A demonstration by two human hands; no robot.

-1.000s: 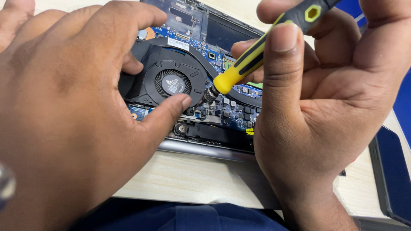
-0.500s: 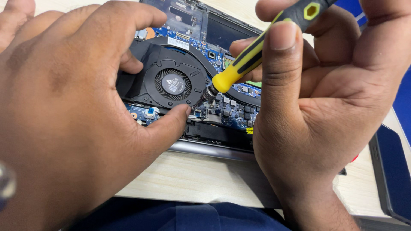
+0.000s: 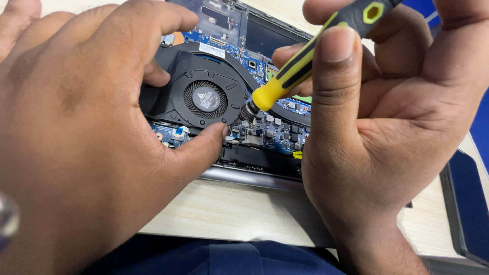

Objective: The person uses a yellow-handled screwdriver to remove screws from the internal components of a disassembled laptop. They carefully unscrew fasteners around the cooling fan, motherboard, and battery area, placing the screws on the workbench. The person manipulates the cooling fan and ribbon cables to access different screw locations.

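An opened laptop lies on a light wooden table, its blue circuit board exposed. My left hand grips the round black cooling fan by its edges, thumb at the near rim, fingers over the far side. My right hand holds a yellow-and-black screwdriver tilted down to the left. Its metal tip touches the board right beside the fan's right edge, close to my left thumb.
The pale wooden table runs along the laptop's near side. A dark flat panel with a grey rim lies at the right edge. Blue cloth shows along the bottom.
My left thumb has slid slightly along the fan's near rim. The screwdriver tip stays at the same spot beside the fan.
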